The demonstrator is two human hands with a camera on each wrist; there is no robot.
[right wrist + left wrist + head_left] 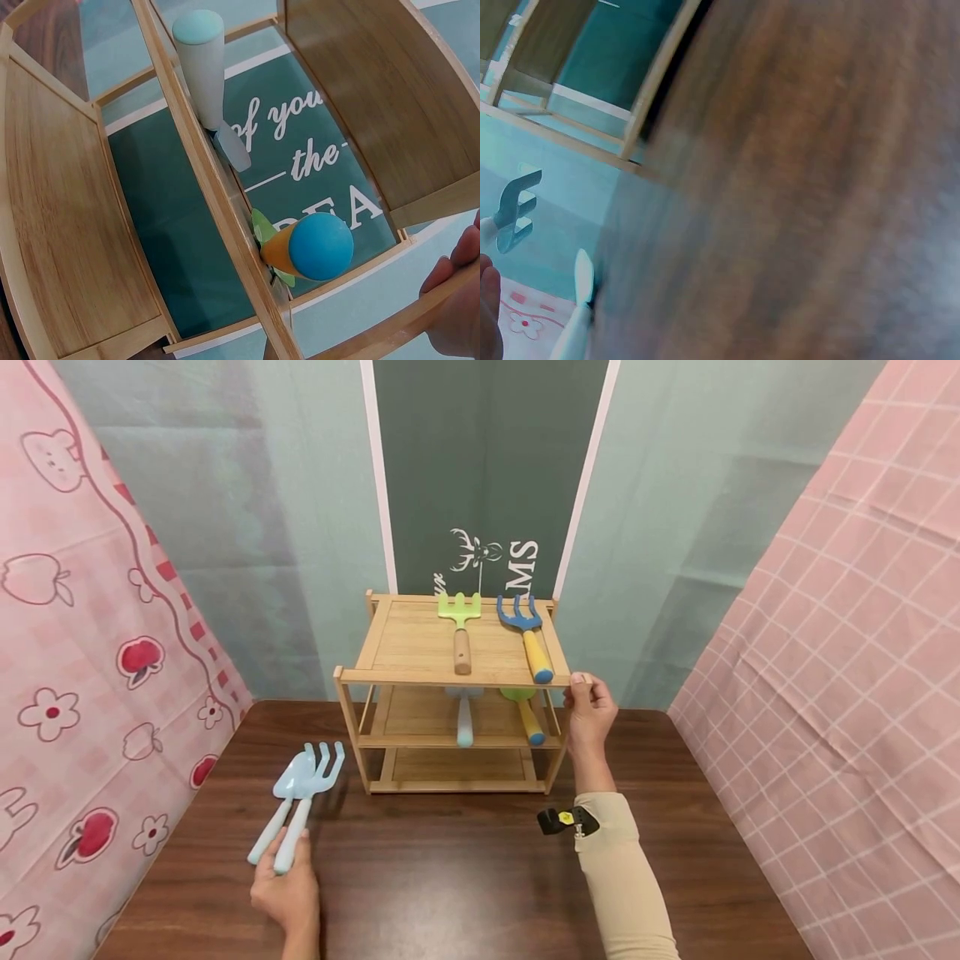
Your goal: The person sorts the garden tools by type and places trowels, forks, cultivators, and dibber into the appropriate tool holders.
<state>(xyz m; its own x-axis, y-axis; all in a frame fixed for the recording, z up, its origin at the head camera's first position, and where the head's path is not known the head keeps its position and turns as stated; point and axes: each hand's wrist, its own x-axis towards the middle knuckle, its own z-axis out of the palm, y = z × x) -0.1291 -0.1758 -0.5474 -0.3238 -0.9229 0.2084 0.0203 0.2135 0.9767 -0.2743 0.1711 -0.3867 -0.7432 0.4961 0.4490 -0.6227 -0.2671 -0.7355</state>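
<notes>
My left hand [288,889] holds a light blue hand fork [303,818], tines pointing away, above the table at the left. A light blue trowel [273,827] is beneath and beside it, with its handle near my fingers; in the left wrist view its blade is close to the tabletop. Whether my fingers also grip it I cannot tell. My right hand [591,714] grips the right front corner of a three-tier wooden rack [405,639]. On its top shelf lie a green hand fork [462,647] with a wooden handle and a blue hand fork [535,652] with a yellow handle.
The rack's middle shelf holds a tool with a pale blue handle [201,67] and a green-headed tool with a yellow, blue-ended handle [321,246]. Cloths hang behind and at both sides of the brown table [435,877]. A black strap device [567,820] sits on the right wrist.
</notes>
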